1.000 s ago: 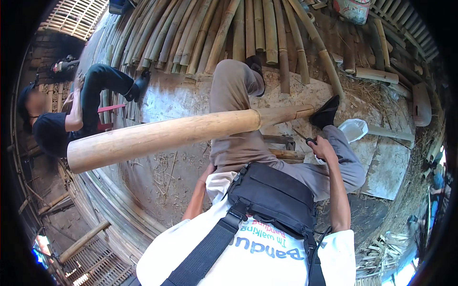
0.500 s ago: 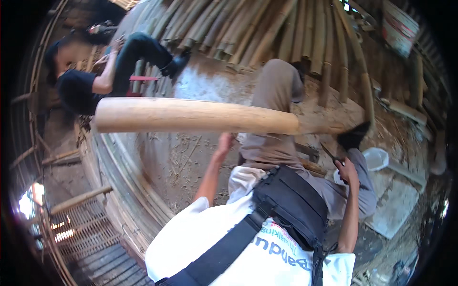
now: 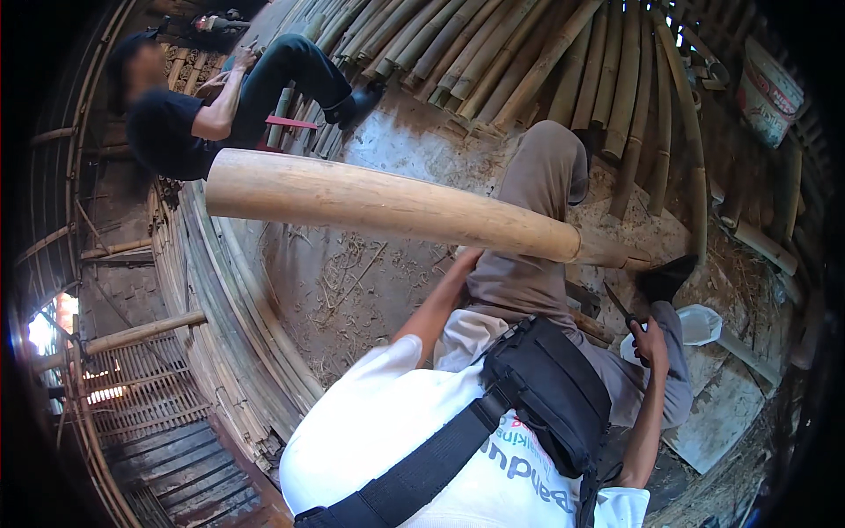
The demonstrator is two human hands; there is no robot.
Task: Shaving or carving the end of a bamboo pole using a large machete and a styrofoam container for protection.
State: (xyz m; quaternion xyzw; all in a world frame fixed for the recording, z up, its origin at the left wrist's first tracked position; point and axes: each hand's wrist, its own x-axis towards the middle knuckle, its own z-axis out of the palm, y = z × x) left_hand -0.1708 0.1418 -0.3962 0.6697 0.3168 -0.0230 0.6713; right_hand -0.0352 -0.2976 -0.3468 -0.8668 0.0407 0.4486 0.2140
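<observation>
A thick, pale bamboo pole [image 3: 387, 201] lies across my view, its wide end up at the left and its thinner end by my dark-shod foot [image 3: 667, 278] on the right. It passes over my bent leg in brown trousers [image 3: 526, 224]. My left hand [image 3: 468, 257] reaches to the pole's lower edge, its fingers hidden behind the pole, so their grip does not show. Closed round a knife handle, my right hand [image 3: 650, 340] is low at the right. The dark knife blade [image 3: 618, 301] points up and left, apart from the pole.
At the upper left a co-worker [image 3: 176, 119] sits with bent legs. Many bamboo poles [image 3: 493, 66] fan out across the back. Long split strips [image 3: 238, 326] lie at the left. A white plastic container [image 3: 700, 325] stands beyond my right hand; a bucket [image 3: 767, 92] is at the upper right.
The pole now slants more, its thin end lower. My left hand has moved rightward along its lower edge. The knife stays in my right hand, and the whole view has shifted slightly.
</observation>
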